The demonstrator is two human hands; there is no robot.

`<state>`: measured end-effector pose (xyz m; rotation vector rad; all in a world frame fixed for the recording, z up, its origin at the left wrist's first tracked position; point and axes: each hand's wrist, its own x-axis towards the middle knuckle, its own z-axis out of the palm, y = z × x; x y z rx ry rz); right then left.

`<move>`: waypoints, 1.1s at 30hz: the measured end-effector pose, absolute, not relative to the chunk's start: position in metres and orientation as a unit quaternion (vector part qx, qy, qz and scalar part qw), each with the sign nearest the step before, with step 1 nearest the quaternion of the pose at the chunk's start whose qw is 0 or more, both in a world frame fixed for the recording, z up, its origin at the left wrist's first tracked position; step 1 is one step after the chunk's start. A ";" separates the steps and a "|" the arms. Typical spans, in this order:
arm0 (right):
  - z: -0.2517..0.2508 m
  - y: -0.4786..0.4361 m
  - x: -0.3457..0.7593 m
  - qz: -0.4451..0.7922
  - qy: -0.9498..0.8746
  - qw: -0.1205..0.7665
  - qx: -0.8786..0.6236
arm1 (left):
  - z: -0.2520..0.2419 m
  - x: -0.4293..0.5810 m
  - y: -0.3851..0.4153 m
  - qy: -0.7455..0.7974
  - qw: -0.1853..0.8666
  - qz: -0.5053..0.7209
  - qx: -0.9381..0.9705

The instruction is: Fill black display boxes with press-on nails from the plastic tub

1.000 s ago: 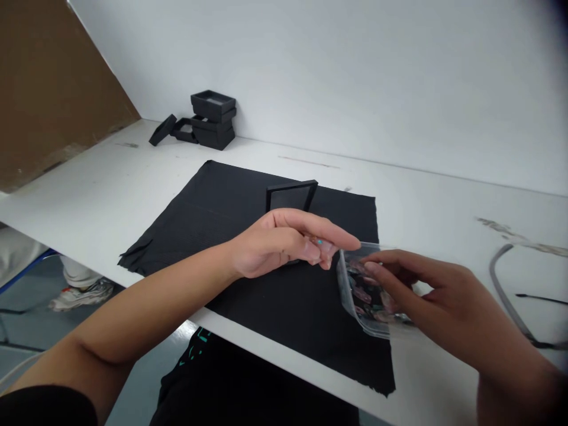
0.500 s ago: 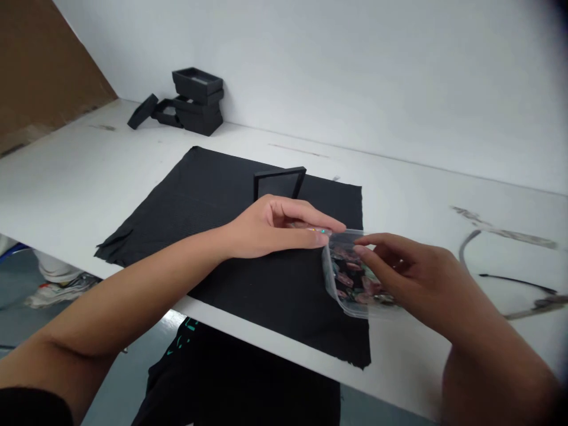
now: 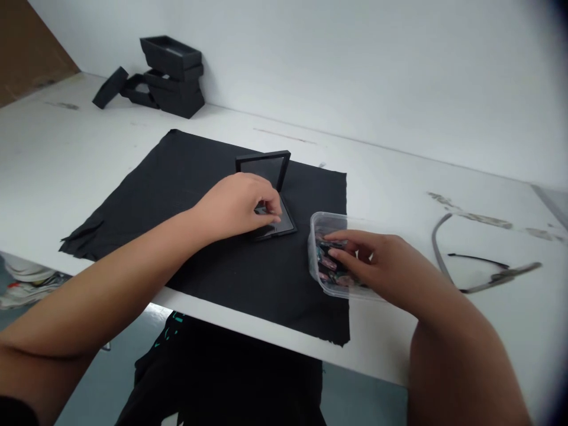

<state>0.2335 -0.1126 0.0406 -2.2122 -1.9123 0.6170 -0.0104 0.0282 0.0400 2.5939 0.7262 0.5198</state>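
Observation:
My left hand [image 3: 242, 207] is bent over the base of a hinged black display frame [image 3: 288, 220], its thumb and fingers drawn together; what they hold is hidden. The frame's lid stands raised behind the hand, with a dark clear pane in it. My right hand [image 3: 377, 257] reaches into a clear plastic tub [image 3: 313, 266], thumb and forefinger slightly apart among small wrapped pieces [image 3: 326, 263] in pink, green and dark colours.
A black cloth [image 3: 213, 278] lies under the frame and part of the tub. Black boxes [image 3: 175, 89] are stacked at the back left by the wall. Glasses [image 3: 444, 260] lie right of the tub on the white table [image 3: 377, 343].
My left hand has moved left from the tub's rim to the frame's base, taking a small shiny clear thing with it. My right hand remains at the tub. The view has shifted.

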 end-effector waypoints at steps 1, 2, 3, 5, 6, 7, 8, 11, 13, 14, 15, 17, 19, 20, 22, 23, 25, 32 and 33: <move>0.041 -0.112 0.233 0.200 -0.641 0.077 -0.737 | 0.039 -0.010 0.029 0.262 0.195 0.181 0.928; 0.041 -0.112 0.233 0.196 -0.643 0.080 -0.736 | 0.039 -0.011 0.029 0.262 0.194 0.177 0.929; 0.040 -0.111 0.233 0.194 -0.645 0.083 -0.735 | 0.038 -0.011 0.029 0.261 0.193 0.174 0.930; 0.040 -0.110 0.233 0.197 -0.646 0.086 -0.732 | 0.036 -0.011 0.028 0.255 0.191 0.173 0.932; 0.040 -0.110 0.234 0.202 -0.647 0.087 -0.730 | 0.034 -0.011 0.028 0.252 0.188 0.176 0.933; 0.040 -0.110 0.234 0.207 -0.648 0.086 -0.728 | 0.034 -0.011 0.027 0.250 0.182 0.180 0.934; 0.040 -0.110 0.234 0.210 -0.648 0.085 -0.727 | 0.033 -0.010 0.027 0.250 0.176 0.185 0.934; 0.041 -0.111 0.235 0.207 -0.651 0.080 -0.726 | 0.032 -0.008 0.026 0.253 0.174 0.188 0.933; 0.043 -0.112 0.235 0.202 -0.650 0.086 -0.728 | 0.033 -0.007 0.024 0.280 0.192 0.186 0.922; 0.045 -0.113 0.235 0.204 -0.648 0.099 -0.727 | 0.034 -0.006 0.024 0.301 0.205 0.186 0.913; 0.046 -0.113 0.235 0.211 -0.643 0.119 -0.726 | 0.035 -0.005 0.023 0.322 0.218 0.187 0.902; 0.049 -0.115 0.234 0.248 -0.627 0.181 -0.716 | 0.036 -0.005 0.022 0.355 0.236 0.196 0.883; 0.052 -0.117 0.233 0.307 -0.607 0.252 -0.688 | 0.036 -0.004 0.021 0.366 0.244 0.207 0.874; 0.054 -0.119 0.232 0.342 -0.599 0.287 -0.665 | 0.036 -0.004 0.021 0.367 0.243 0.211 0.872; 0.058 -0.122 0.231 0.401 -0.588 0.353 -0.607 | 0.034 -0.005 0.022 0.368 0.238 0.209 0.874; 0.060 -0.123 0.230 0.423 -0.585 0.384 -0.576 | 0.034 -0.005 0.023 0.371 0.233 0.201 0.876; 0.063 -0.127 0.231 0.456 -0.580 0.434 -0.518 | 0.033 -0.004 0.024 0.383 0.220 0.177 0.880; 0.066 -0.132 0.238 0.484 -0.617 0.465 -0.411 | 0.032 -0.004 0.023 0.402 0.168 0.119 0.892; 0.065 -0.132 0.238 0.482 -0.618 0.463 -0.415 | 0.032 -0.004 0.022 0.403 0.161 0.116 0.893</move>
